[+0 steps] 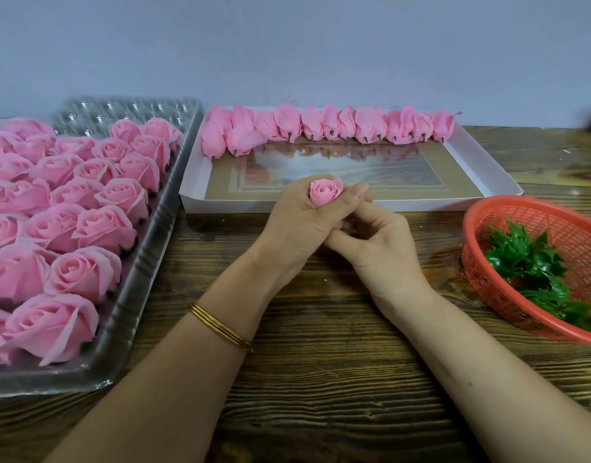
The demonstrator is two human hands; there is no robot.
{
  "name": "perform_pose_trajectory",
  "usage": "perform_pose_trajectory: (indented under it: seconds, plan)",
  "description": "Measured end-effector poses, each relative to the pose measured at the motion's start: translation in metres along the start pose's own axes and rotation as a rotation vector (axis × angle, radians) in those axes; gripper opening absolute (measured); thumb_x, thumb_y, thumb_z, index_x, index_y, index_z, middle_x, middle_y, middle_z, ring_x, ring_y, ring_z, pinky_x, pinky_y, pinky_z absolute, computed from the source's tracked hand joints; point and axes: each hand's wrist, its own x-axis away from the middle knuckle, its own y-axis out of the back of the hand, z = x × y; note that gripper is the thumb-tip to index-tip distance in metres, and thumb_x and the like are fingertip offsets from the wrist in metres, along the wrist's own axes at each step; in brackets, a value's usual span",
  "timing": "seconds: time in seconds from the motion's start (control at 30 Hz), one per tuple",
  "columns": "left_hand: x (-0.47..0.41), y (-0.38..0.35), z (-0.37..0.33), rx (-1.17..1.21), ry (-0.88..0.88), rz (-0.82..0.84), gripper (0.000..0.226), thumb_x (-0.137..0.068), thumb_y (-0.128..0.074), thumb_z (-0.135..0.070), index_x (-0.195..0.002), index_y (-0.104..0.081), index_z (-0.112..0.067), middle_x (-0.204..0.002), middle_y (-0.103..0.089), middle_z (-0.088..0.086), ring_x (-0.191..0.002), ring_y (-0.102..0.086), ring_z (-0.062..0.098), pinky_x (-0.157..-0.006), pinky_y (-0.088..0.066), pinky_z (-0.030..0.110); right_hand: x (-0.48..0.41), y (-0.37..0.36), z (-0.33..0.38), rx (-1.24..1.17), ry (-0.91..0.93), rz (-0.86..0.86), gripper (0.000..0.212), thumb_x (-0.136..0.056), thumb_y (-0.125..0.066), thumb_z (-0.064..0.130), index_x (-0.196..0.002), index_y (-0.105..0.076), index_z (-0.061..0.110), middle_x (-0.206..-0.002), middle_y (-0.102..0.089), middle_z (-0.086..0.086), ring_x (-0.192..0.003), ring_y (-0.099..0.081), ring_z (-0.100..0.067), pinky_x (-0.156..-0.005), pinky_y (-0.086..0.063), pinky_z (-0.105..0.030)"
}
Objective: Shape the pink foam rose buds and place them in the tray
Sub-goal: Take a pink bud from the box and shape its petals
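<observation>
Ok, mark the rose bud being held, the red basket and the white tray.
rose bud point(325, 192): head view, on the rolled petals at its top.
red basket point(578, 218): head view, on its bare inner mesh wall.
white tray point(240, 204): head view, on its near front wall.

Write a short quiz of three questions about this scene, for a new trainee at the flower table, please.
1. True or false: the red basket holds green leaves.
2. Where is the single rose bud held? A) in the left hand B) in the basket C) flat on the table
3. Fill in: the row of buds in the white tray lies along its ___ side (near or far).
Key: 1 true; 2 A; 3 far.
</observation>
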Motion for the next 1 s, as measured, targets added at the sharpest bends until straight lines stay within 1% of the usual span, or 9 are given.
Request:
perform_pose_trajectory:
  seconds: [0.13,0.23,0.33,0.47,0.53,0.67,0.8,0.9,1.0]
  plan:
    - [0.0,-0.003,0.001,0.048,0.003,-0.046,0.017,-0.089,-0.065,-0.011,-0.09,-0.064,0.006,-0.068,-0.064,0.002,-0.063,-0.063,0.01,-0.062,-0.055,0.023,-0.002,-0.001,-0.002,0.032,0.015,-0.06,0.03,-0.074,-0.075,-0.01,-0.101,-0.067,-0.003,-0.085,-0.069,-0.02,-0.079,-0.06,-0.019,-0.074,-0.052,-0.022]
    - [0.0,-0.004,0.003,0.013,0.005,-0.059,0.016,-0.089,-0.066,-0.01,-0.076,-0.059,-0.006,-0.058,-0.057,-0.004,-0.057,-0.056,0.01,-0.057,-0.053,0.023,-0.002,-0.001,-0.003,0.106,0.043,-0.085,0.034,-0.07,-0.08,-0.006,-0.101,-0.066,0.0,-0.091,-0.069,-0.026,-0.076,-0.06,-0.019,-0.071,-0.054,-0.029]
    - [-0.001,-0.003,0.003,0.009,0.009,-0.044,0.014,-0.087,-0.067,-0.009,-0.078,-0.061,-0.002,-0.058,-0.054,-0.003,-0.055,-0.052,0.009,-0.057,-0.05,0.022,-0.002,-0.001,-0.003,0.13,0.048,-0.091,0.031,-0.071,-0.08,-0.004,-0.099,-0.068,0.0,-0.077,-0.066,-0.022,-0.07,-0.054,-0.016,-0.066,-0.05,-0.028]
    - [0.0,-0.002,0.0,0.06,0.028,-0.025,0.046,-0.078,-0.071,-0.017,-0.104,-0.061,0.02,-0.061,-0.06,-0.002,-0.056,-0.057,0.006,-0.059,-0.051,0.02,-0.002,0.001,-0.002,0.074,0.025,-0.049,0.028,-0.074,-0.074,-0.01,-0.099,-0.069,-0.002,-0.072,-0.056,-0.009,-0.068,-0.049,-0.014,-0.066,-0.044,-0.02]
    - [0.0,-0.002,-0.003,0.062,0.036,-0.023,0.053,-0.071,-0.072,-0.023,-0.104,-0.063,0.017,-0.063,-0.061,-0.001,-0.057,-0.055,0.008,-0.061,-0.051,0.021,-0.002,0.001,-0.001,0.038,0.008,-0.018,0.026,-0.075,-0.07,-0.014,-0.1,-0.067,-0.009,-0.07,-0.053,-0.007,-0.067,-0.047,-0.013,-0.065,-0.042,-0.015]
    - [0.002,-0.003,-0.007,0.065,0.031,-0.043,0.058,-0.07,-0.071,-0.025,-0.104,-0.061,0.021,-0.074,-0.055,0.016,-0.063,-0.049,0.02,-0.064,-0.051,0.023,-0.003,0.001,-0.001,0.003,-0.02,0.004,0.022,-0.077,-0.068,-0.015,-0.098,-0.064,-0.014,-0.069,-0.053,-0.005,-0.07,-0.047,-0.017,-0.07,-0.042,-0.02]
    - [0.003,-0.003,-0.005,0.08,-0.001,-0.05,0.065,-0.073,-0.07,-0.025,-0.103,-0.05,0.03,-0.086,-0.05,0.028,-0.078,-0.045,0.033,-0.071,-0.048,0.034,-0.002,-0.002,0.0,0.033,0.015,-0.051,0.024,-0.072,-0.075,-0.013,-0.089,-0.064,0.001,-0.063,-0.054,0.007,-0.065,-0.049,-0.011,-0.062,-0.045,-0.014]
    - [0.003,-0.003,-0.004,0.069,-0.006,-0.04,0.062,-0.075,-0.07,-0.024,-0.099,-0.051,0.029,-0.082,-0.048,0.025,-0.074,-0.043,0.031,-0.064,-0.048,0.029,-0.001,-0.002,0.001,0.064,0.036,-0.072,0.025,-0.07,-0.077,-0.011,-0.09,-0.066,-0.002,-0.062,-0.053,0.007,-0.063,-0.047,-0.01,-0.06,-0.044,-0.014]
    - [0.001,-0.001,-0.001,0.064,0.013,-0.031,0.05,-0.074,-0.073,-0.022,-0.099,-0.062,0.019,-0.079,-0.055,0.02,-0.066,-0.05,0.024,-0.063,-0.052,0.025,-0.001,-0.002,0.002,0.071,0.04,-0.065,0.025,-0.071,-0.076,-0.012,-0.08,-0.064,0.008,-0.061,-0.052,0.007,-0.062,-0.046,-0.009,-0.058,-0.042,-0.014]
